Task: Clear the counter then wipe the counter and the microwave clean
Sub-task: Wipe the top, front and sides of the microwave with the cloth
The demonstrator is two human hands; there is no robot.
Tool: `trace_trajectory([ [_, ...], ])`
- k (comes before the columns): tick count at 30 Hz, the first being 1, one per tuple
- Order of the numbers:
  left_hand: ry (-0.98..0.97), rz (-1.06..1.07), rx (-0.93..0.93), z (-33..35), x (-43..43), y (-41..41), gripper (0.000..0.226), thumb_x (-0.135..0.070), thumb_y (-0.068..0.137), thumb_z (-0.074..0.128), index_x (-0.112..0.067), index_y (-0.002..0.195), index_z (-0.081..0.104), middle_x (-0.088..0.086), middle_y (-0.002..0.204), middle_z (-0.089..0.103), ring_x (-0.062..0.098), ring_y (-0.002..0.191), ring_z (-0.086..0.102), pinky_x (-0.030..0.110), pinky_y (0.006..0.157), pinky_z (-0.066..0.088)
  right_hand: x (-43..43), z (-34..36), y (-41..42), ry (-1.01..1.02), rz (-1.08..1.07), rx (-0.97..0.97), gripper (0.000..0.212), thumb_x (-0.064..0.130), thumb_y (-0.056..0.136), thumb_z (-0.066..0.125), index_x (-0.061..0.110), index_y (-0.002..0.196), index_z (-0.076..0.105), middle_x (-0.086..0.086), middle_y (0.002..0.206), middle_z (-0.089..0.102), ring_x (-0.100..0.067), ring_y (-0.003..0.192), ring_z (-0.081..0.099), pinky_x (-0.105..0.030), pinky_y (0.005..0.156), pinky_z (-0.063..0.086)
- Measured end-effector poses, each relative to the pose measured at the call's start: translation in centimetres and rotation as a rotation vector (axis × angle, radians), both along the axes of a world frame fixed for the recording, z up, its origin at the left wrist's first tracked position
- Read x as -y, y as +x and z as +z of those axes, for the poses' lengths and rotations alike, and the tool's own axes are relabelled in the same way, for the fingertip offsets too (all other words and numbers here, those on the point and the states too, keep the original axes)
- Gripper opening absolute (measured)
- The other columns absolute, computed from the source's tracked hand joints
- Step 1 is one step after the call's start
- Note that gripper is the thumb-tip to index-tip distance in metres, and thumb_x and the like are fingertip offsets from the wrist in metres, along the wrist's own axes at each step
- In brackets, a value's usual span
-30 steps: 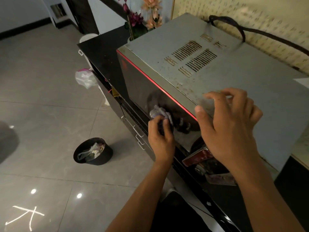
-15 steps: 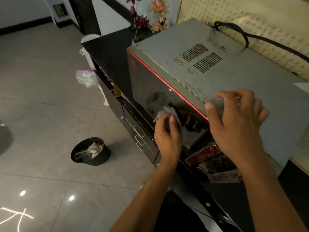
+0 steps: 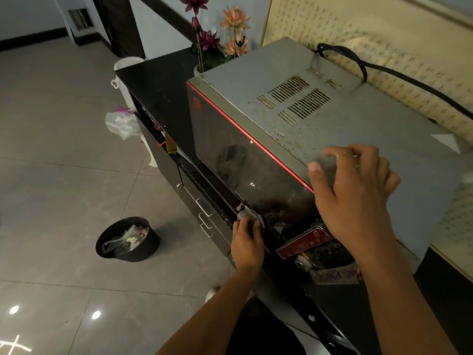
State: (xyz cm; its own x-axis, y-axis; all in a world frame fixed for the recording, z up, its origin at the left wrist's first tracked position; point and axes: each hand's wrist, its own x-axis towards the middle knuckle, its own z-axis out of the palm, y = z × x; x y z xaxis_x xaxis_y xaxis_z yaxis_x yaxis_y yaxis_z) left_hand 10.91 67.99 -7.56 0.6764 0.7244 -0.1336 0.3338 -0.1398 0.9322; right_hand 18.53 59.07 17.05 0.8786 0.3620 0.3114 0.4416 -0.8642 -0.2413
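Left hand (image 3: 247, 242): fingers curled round 1 crumpled cloth (image 3: 250, 216), pressing it on the bottom edge of the dark glass door. Right hand (image 3: 354, 201): clawed over the top front edge of the microwave (image 3: 384, 129), thumb at the red trim, bent fingertips on the grey top panel.

1 microwave, sitting on the black counter (image 3: 158, 80); rust-specked top with slotted vents. 1 black cable (image 3: 358, 60) loops off its back.

1 red shiny item (image 3: 304, 243) on the counter just below the door, can't tell what it is. 1 bunch of purple and pink flowers (image 3: 215, 39) behind the microwave's far corner.

Floor: 1 black bin (image 3: 128, 248) holding trash, well apart from the counter; 1 white plastic bag (image 3: 121, 124) beside the cabinet.
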Motion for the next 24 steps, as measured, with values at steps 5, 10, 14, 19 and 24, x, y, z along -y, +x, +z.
trace_trajectory([
  [5, -0.067, 0.094, 0.259, 4.7, 0.4, 1.3, 0.015, -0.036, 0.103, 0.048, -0.026, 0.104, 0.059, -0.004, 0.102, 0.061, 0.017, 0.096, 0.061, 0.045, 0.081, 0.056, 0.0, 0.0, -0.1, 0.040, -0.013, 0.006, 0.047, 0.054, 0.095, 0.039, 0.021, 0.124, 0.056, -0.009, 0.127, 0.042, -0.028, 0.120, 0.038, -0.045, 0.101, 0.025],
  [10, 0.211, -0.019, 0.653, 13.1, 1.0, 1.9, 0.011, -0.018, 0.100, 0.059, -0.011, 0.104, 0.067, 0.008, 0.101, 0.058, 0.008, 0.092, 0.055, 0.024, 0.078, 0.047, 0.0, -0.1, -0.3, 0.065, -0.017, 0.025, 0.046, 0.052, 0.096, 0.040, 0.020, 0.124, 0.056, -0.011, 0.129, 0.043, -0.029, 0.122, 0.037, -0.043, 0.101, 0.024],
  [14, 0.423, -0.142, 0.739, 11.2, 0.5, 1.9, 0.012, -0.016, 0.096, 0.066, -0.017, 0.107, 0.060, 0.003, 0.102, 0.050, 0.004, 0.088, 0.046, 0.023, 0.070, 0.045, 0.2, 0.0, -0.2, 0.121, -0.022, 0.032, 0.038, 0.047, 0.098, 0.041, 0.021, 0.121, 0.057, -0.010, 0.128, 0.042, -0.027, 0.121, 0.038, -0.036, 0.099, 0.018],
  [19, 0.330, -0.096, 0.533, 4.8, 0.0, 1.1, 0.012, -0.016, 0.095, 0.065, -0.018, 0.105, 0.059, 0.004, 0.100, 0.053, 0.009, 0.081, 0.053, 0.027, 0.066, 0.049, 0.2, 0.0, -0.1, 0.128, -0.039, 0.008, 0.036, 0.046, 0.099, 0.042, 0.022, 0.122, 0.057, -0.008, 0.129, 0.042, -0.026, 0.124, 0.038, -0.035, 0.102, 0.016],
  [24, 0.080, -0.102, 0.243, 1.0, 0.4, -0.3, 0.004, -0.017, 0.098, 0.065, -0.018, 0.102, 0.064, -0.006, 0.100, 0.056, 0.000, 0.086, 0.057, 0.012, 0.073, 0.045, 0.1, 0.2, -0.4, 0.066, -0.034, 0.011, 0.032, 0.042, 0.098, 0.052, 0.021, 0.123, 0.056, -0.008, 0.128, 0.043, -0.027, 0.123, 0.037, -0.044, 0.104, 0.023],
])
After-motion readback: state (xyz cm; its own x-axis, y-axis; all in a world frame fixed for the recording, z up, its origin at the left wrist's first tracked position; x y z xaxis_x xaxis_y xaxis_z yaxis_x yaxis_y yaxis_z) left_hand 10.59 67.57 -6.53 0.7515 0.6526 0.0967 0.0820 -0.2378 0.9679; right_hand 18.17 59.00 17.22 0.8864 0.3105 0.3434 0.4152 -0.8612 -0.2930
